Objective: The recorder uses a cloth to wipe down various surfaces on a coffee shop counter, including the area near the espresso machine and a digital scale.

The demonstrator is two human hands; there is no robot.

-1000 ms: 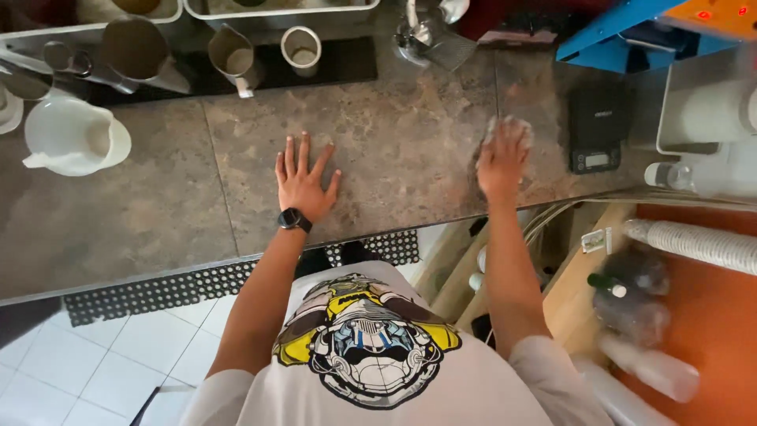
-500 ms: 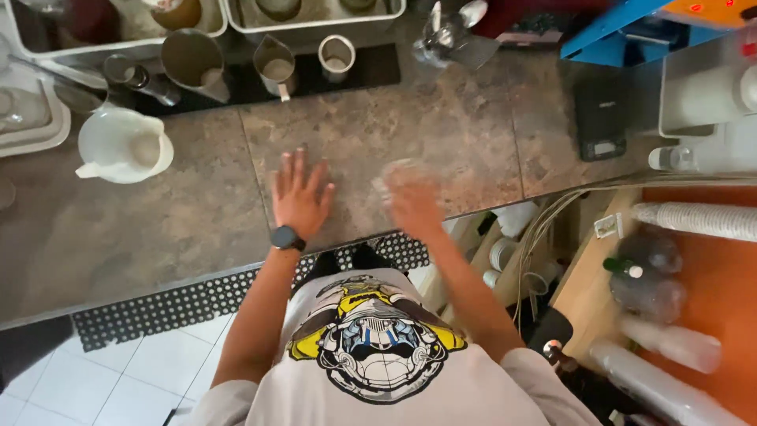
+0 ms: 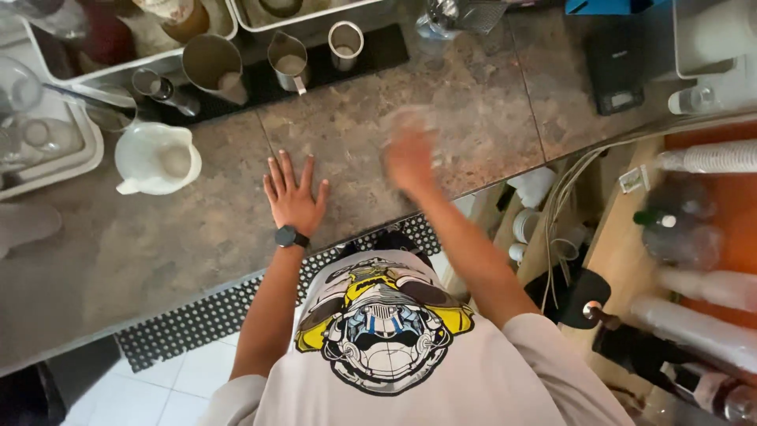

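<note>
A black scale (image 3: 613, 67) — small pale screen — sits on the counter's right.

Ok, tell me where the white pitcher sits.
In the head view, the white pitcher stands on the stone counter, left of the flat left hand, beside the white tray.

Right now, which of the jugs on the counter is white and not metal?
The white plastic jug, alone on the bare stone counter beside the left hand. The three metal jugs stand farther back on the black mat.
</note>
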